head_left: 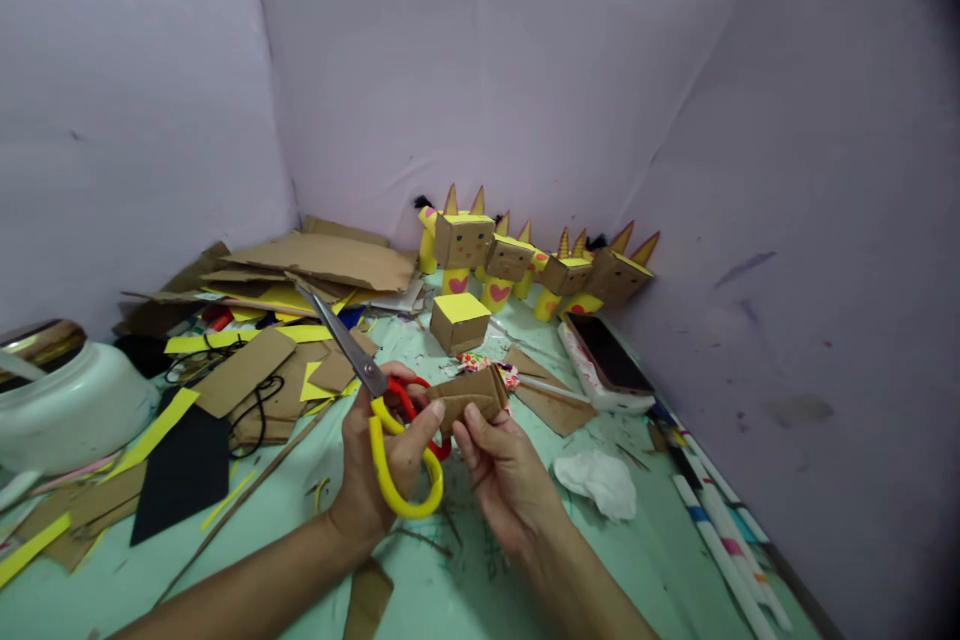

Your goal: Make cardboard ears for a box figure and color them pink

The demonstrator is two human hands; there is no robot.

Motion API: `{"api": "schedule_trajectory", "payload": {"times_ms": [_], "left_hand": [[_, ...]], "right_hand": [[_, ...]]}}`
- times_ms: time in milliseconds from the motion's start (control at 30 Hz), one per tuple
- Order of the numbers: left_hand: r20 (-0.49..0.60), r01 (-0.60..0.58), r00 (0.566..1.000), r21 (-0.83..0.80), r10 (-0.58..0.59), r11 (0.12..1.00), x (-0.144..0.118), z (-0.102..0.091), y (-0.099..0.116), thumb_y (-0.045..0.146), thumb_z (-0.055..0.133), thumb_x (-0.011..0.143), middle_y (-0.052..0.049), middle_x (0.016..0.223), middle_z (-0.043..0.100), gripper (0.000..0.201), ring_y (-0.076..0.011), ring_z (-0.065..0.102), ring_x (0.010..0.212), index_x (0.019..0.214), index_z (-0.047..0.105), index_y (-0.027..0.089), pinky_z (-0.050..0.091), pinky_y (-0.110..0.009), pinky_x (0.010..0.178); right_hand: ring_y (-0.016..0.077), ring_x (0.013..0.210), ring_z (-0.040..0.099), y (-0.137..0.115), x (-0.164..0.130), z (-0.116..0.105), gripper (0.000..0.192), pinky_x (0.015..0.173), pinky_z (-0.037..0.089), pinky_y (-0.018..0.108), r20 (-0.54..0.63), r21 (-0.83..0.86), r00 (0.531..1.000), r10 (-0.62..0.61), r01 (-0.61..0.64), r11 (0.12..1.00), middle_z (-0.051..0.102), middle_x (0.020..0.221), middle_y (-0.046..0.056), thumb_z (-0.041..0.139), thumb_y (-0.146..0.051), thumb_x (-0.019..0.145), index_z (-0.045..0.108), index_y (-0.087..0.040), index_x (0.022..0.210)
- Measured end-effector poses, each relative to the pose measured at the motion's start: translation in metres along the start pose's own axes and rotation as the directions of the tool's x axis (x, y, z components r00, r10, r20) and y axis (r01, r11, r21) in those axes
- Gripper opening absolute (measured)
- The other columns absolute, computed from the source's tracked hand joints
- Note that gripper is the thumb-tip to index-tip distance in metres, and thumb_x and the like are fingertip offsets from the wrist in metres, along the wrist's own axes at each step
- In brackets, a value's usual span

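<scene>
Yellow-handled scissors (379,400) are gripped in the left hand (379,465), blades angled away, apparently parked. A folded cardboard piece (471,395) is pinched by the right hand (504,465) above the table's (660,560) middle, presumably for shaping.

Scissors (390,420): yellow and red handles, grey blades. Folded cardboard piece (471,396): plain brown. Cube (459,321): brown, yellow top. Figures (525,265) along table's far edge: brown heads, yellow bodies, pink hearts. Table (660,560): mint green. Black sheet (184,470) near left edge.
</scene>
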State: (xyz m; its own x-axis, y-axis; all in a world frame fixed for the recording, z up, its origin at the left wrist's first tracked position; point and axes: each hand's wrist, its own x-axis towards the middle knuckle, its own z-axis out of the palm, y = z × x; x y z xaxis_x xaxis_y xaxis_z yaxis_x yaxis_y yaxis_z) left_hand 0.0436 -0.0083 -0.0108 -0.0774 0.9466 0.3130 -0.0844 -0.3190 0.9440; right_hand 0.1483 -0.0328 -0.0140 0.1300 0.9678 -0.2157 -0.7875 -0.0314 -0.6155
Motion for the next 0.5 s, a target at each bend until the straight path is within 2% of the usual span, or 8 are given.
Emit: {"api": "schedule_trajectory", "payload": {"times_ms": [100, 200, 333, 433, 500], "left_hand": [[0.012, 0.005, 1.0, -0.031, -0.005, 0.999, 0.0, 0.001, -0.002, 0.021, 0.064, 0.067, 0.005, 0.066, 0.053, 0.022, -0.009, 0.053, 0.058, 0.082, 0.048, 0.02, 0.047, -0.018, 0.054], [0.054, 0.019, 0.998, -0.021, -0.018, 1.0, 0.001, 0.002, -0.004, 0.022, 0.065, 0.067, 0.006, 0.066, 0.052, 0.022, -0.0091, 0.053, 0.057, 0.081, 0.048, 0.019, 0.047, -0.019, 0.053], [0.198, 0.084, 0.976, 0.029, -0.088, 0.996, 0.008, -0.006, -0.004, 0.031, 0.061, 0.073, 0.005, 0.065, 0.054, 0.025, -0.0121, 0.056, 0.056, 0.091, 0.047, 0.02, 0.048, -0.022, 0.051], [0.337, 0.095, 0.925, 0.236, -0.174, 0.967, 0.018, -0.021, 0.001, 0.036, 0.049, 0.082, 0.005, 0.06, 0.053, 0.025, -0.0115, 0.05, 0.041, 0.101, 0.046, 0.02, 0.042, -0.022, 0.04], [0.454, -0.014, 0.871, 0.404, -0.187, 0.915, 0.024, -0.032, 0.01, 0.033, 0.047, 0.084, 0.004, 0.062, 0.055, 0.029, -0.0111, 0.05, 0.043, 0.108, 0.047, 0.019, 0.043, -0.022, 0.042]], "right_hand": [[0.0094, 0.07, 0.069, 0.001, 0.001, -0.001, 0.032, 0.065, 0.056, 0.012, -0.02, 0.052, 1.0, -0.003, 0.004, 0.999, 0.074, 0.077, -0.002, 0.087, -0.013, 0.046, 0.072, -0.019, 0.074], [0.0105, 0.07, 0.069, 0.0, 0.002, -0.002, 0.033, 0.064, 0.057, 0.013, -0.02, 0.006, 0.999, -0.025, 0.025, 1.0, 0.075, 0.077, 0.001, 0.088, -0.016, 0.045, 0.072, -0.016, 0.074], [0.0099, 0.066, 0.068, -0.009, 0.007, -0.007, 0.033, 0.062, 0.057, 0.014, -0.09, -0.069, 0.984, -0.15, 0.145, 0.987, 0.074, 0.074, -0.001, 0.088, -0.017, 0.044, 0.071, -0.016, 0.073], [0.0084, 0.062, 0.067, -0.023, 0.013, -0.015, 0.034, 0.061, 0.057, 0.014, -0.162, -0.069, 0.959, -0.233, 0.224, 0.972, 0.072, 0.067, -0.004, 0.088, -0.017, 0.039, 0.07, -0.016, 0.067], [0.0072, 0.058, 0.065, -0.033, 0.015, -0.018, 0.032, 0.06, 0.057, 0.014, -0.18, -0.063, 0.951, -0.253, 0.246, 0.967, 0.069, 0.061, -0.005, 0.088, -0.014, 0.037, 0.068, -0.017, 0.061]]}}
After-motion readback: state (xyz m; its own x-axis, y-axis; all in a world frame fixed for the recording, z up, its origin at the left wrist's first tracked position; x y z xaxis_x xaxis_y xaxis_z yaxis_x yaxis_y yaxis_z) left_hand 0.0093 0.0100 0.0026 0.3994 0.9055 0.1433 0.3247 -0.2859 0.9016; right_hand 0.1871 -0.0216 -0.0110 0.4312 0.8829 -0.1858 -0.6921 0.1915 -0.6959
